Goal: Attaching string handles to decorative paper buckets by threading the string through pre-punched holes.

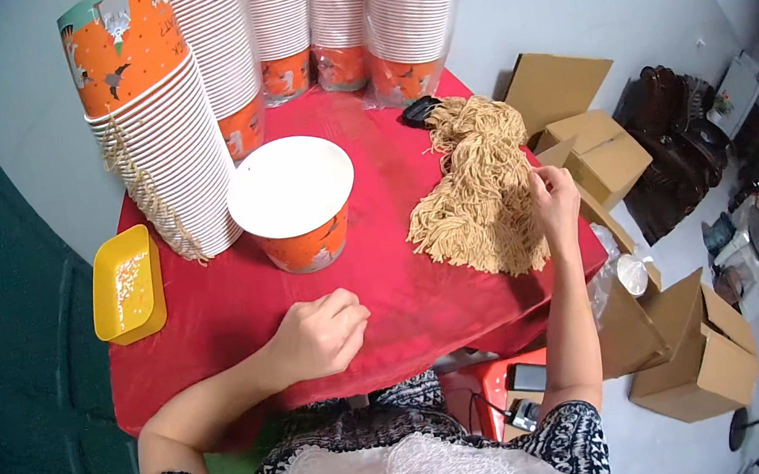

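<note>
My left hand (324,334) rests on the red cloth near the front edge. Its fingers are curled closed, and whatever they may hold is hidden. At the right side of a heap of tan cords (478,189), my right hand (555,194) is pinched closed on a cord at the heap's edge. Between my hands and the back stacks stands a single paper bucket (305,245), orange with a white rim. Its open top faces up, and the white inside shows. To its left rises a tall stack of nested buckets (167,153), with tan cords hanging down its side.
A yellow tray (157,312) with small white pieces sits at the table's left edge. Bagged bucket stacks (406,14) line the back. Beside the cords lies a black object (421,112). Cardboard boxes (696,364) and a red stool (496,381) are beyond the table.
</note>
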### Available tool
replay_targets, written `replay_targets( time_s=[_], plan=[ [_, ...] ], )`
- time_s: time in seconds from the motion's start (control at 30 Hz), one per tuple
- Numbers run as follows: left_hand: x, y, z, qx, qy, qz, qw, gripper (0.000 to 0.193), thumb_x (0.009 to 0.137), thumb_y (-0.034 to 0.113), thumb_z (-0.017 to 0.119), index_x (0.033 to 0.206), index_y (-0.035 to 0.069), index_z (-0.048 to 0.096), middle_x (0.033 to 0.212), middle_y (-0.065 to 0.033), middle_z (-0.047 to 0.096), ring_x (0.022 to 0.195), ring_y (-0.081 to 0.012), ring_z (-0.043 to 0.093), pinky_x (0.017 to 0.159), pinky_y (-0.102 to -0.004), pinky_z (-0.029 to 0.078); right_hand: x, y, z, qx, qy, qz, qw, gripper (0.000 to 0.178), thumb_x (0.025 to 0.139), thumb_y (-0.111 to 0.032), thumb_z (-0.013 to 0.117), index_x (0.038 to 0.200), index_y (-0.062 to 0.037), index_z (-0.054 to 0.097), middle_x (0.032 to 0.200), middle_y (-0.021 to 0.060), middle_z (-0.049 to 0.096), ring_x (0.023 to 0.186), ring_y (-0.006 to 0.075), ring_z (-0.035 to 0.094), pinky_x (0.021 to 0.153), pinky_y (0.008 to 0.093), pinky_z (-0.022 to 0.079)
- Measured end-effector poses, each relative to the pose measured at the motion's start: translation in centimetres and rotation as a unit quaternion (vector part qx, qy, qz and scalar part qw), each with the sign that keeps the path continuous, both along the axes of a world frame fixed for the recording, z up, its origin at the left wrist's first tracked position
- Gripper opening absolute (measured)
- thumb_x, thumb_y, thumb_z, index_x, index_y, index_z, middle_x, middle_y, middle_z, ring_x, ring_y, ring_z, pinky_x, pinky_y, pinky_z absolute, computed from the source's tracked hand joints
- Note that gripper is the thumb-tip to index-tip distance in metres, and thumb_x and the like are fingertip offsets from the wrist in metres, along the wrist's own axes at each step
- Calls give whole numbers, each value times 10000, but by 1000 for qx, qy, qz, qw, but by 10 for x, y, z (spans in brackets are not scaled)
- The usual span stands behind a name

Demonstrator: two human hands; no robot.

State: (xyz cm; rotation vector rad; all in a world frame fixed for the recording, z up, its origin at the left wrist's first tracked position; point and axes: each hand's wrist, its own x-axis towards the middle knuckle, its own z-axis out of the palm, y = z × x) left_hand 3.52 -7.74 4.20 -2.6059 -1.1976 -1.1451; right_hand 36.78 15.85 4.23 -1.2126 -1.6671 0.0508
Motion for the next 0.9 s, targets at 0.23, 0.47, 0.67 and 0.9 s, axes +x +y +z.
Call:
replay_targets(
  time_s=[0.23,0.47,0.67,0.9],
  plan=[
    [-2,2,-23,-24,-43,7,999,113,765,-9,684,868,-15,638,818,-112,617,652,-256,651,536,-349,542,-7,10,6,-30,-74,55,995,109,863,-108,672,924,-19,685,898,148,595,880,307,601,789,413,486],
    [-4,2,-27,-22,-63,10,998,125,751,-22,686,868,-7,645,817,-118,632,646,-260,658,532,-351,541,-17,19,12,-45,-103,86,990,112,841,-65,657,938,-14,680,900,158,601,865,326,601,790,408,481],
    [-5,5,-32,-30,-72,10,997,125,745,-30,684,862,-6,647,815,-115,634,636,-261,657,532,-353,539,-11,16,5,-81,-89,99,988,110,830,-67,682,929,-19,691,866,145,592,847,316,592,768,407,477],
    [-2,5,-30,-49,-71,-2,996,101,760,-25,679,854,-10,646,806,-114,633,636,-266,655,530,-361,536,-46,10,13,53,-247,183,950,156,785,-85,716,941,-76,722,918,127,584,899,313,571,813,410,481]
  ],
)
